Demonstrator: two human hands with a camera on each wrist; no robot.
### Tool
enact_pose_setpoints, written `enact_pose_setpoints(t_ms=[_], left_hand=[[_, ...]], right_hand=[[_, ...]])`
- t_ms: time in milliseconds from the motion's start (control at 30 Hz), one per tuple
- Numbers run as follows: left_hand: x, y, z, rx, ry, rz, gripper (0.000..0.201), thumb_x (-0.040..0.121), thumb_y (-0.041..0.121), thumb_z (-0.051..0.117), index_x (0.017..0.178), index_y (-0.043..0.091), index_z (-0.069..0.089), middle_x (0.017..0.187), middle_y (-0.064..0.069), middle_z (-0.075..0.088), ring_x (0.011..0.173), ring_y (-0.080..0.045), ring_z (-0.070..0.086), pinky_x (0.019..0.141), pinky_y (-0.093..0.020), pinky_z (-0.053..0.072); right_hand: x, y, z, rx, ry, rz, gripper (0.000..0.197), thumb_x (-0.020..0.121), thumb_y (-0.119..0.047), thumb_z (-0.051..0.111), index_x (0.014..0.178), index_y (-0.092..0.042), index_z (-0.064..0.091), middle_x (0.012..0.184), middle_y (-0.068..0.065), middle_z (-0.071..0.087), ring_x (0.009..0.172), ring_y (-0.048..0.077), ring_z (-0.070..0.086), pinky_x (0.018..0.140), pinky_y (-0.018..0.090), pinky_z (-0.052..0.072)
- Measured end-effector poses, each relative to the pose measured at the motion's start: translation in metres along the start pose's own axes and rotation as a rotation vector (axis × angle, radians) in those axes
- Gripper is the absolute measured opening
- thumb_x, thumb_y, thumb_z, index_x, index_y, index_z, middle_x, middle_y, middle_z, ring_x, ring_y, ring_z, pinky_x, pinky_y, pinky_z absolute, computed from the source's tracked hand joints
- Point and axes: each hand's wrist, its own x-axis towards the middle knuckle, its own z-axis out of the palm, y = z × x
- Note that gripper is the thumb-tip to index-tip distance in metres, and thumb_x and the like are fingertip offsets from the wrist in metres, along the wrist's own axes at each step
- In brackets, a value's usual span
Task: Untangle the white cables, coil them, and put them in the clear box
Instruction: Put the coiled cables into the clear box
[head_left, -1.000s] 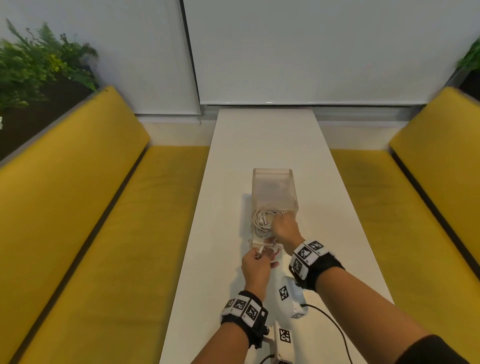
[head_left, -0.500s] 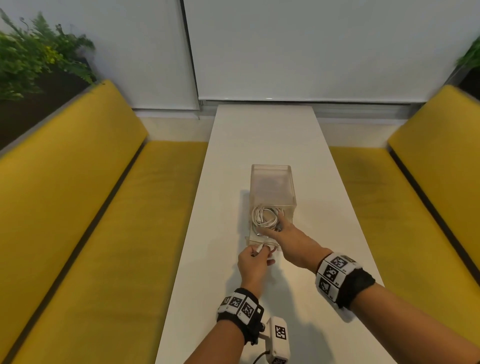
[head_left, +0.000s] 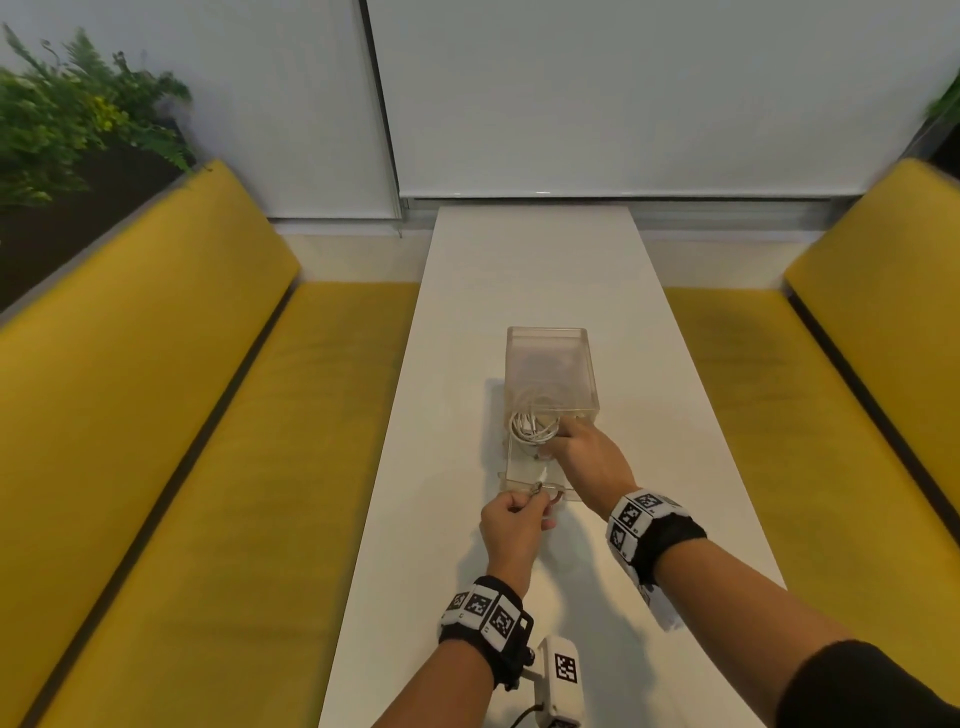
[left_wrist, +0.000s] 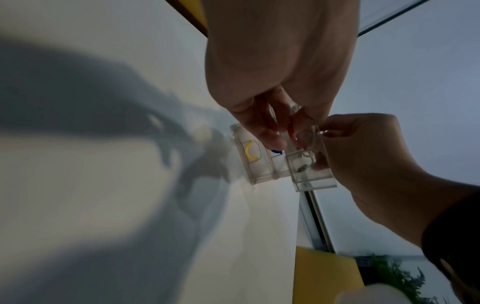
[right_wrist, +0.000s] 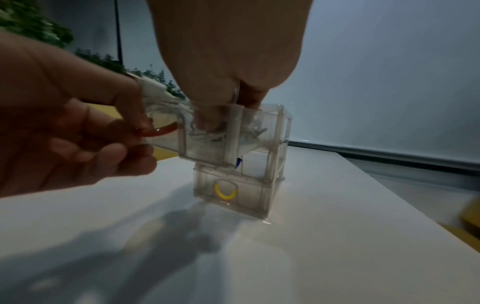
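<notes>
White narrow table (head_left: 519, 270) between yellow benches. Your coiled white cables (head_left: 535, 427) lie in the clear plastic box's (head_left: 550, 358) pulled-out top drawer. Right hand (head_left: 587, 457) presses them down, fingertips curled; left hand (head_left: 514, 525) pinches the red drawer handle (right_wrist: 158, 131). Light, springy cable: likely to uncoil, so hold across the loops.

Coiled cables (head_left: 535, 426) inside pulled-out top drawer (head_left: 537, 475) of box (head_left: 550, 358), mid-table (head_left: 519, 260).
</notes>
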Motion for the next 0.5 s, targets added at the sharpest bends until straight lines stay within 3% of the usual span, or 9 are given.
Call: enact_pose_setpoints(t_ms=[100, 200, 300, 367, 433, 500], left_hand=[[-0.001, 0.0, 0.001, -0.01, -0.002, -0.005, 0.033, 0.084, 0.003, 0.072, 0.059, 0.011, 0.053, 0.073, -0.013, 0.072, 0.056, -0.012, 0.07, 0.066, -0.028, 0.058], [0.0, 0.001, 0.001, -0.041, -0.032, -0.015, 0.034, 0.085, 0.002, 0.073, 0.058, 0.011, 0.053, 0.075, -0.014, 0.072, 0.06, -0.013, 0.071, 0.072, -0.035, 0.061], [0.0, 0.0, 0.001, -0.051, -0.05, -0.015, 0.033, 0.085, 0.001, 0.073, 0.059, 0.009, 0.054, 0.077, -0.017, 0.072, 0.066, -0.017, 0.072, 0.07, -0.035, 0.062], [-0.001, 0.0, 0.001, -0.057, -0.057, -0.01, 0.034, 0.085, 0.001, 0.072, 0.059, 0.009, 0.053, 0.078, -0.018, 0.072, 0.068, -0.018, 0.073, 0.068, -0.033, 0.061], [-0.001, 0.0, 0.001, -0.066, -0.064, -0.012, 0.033, 0.084, 0.002, 0.075, 0.06, 0.008, 0.053, 0.079, -0.019, 0.073, 0.068, -0.017, 0.073, 0.064, -0.03, 0.06], [0.0, 0.0, 0.001, -0.068, -0.071, -0.021, 0.028, 0.083, 0.003, 0.076, 0.063, 0.005, 0.056, 0.081, -0.02, 0.074, 0.069, -0.017, 0.073, 0.064, -0.029, 0.06]], right_hand=[[0.004, -0.001, -0.002, -0.104, 0.07, 0.063, 0.04, 0.081, -0.003, 0.072, 0.113, -0.027, 0.072, 0.108, 0.0, 0.064, 0.109, 0.03, 0.049, 0.08, 0.037, 0.044], [0.006, -0.004, -0.007, -0.082, 0.046, 0.077, 0.045, 0.084, -0.003, 0.061, 0.12, -0.027, 0.068, 0.117, 0.003, 0.058, 0.114, 0.031, 0.045, 0.086, 0.039, 0.041], [0.003, 0.003, -0.016, 0.079, -0.07, -0.035, 0.037, 0.085, -0.019, 0.061, 0.121, -0.014, 0.068, 0.118, 0.01, 0.045, 0.111, 0.031, 0.047, 0.09, 0.037, 0.047], [0.0, 0.012, -0.022, 0.126, -0.129, -0.113, 0.038, 0.088, -0.028, 0.064, 0.123, -0.012, 0.067, 0.116, 0.01, 0.045, 0.107, 0.028, 0.05, 0.091, 0.037, 0.047], [-0.002, 0.019, -0.025, 0.115, -0.13, -0.153, 0.038, 0.089, -0.032, 0.068, 0.123, -0.015, 0.068, 0.114, 0.009, 0.049, 0.105, 0.026, 0.052, 0.09, 0.036, 0.047], [-0.003, 0.021, -0.024, 0.098, -0.058, -0.191, 0.029, 0.086, -0.034, 0.07, 0.109, -0.016, 0.076, 0.114, 0.008, 0.052, 0.108, 0.025, 0.051, 0.088, 0.036, 0.048]])
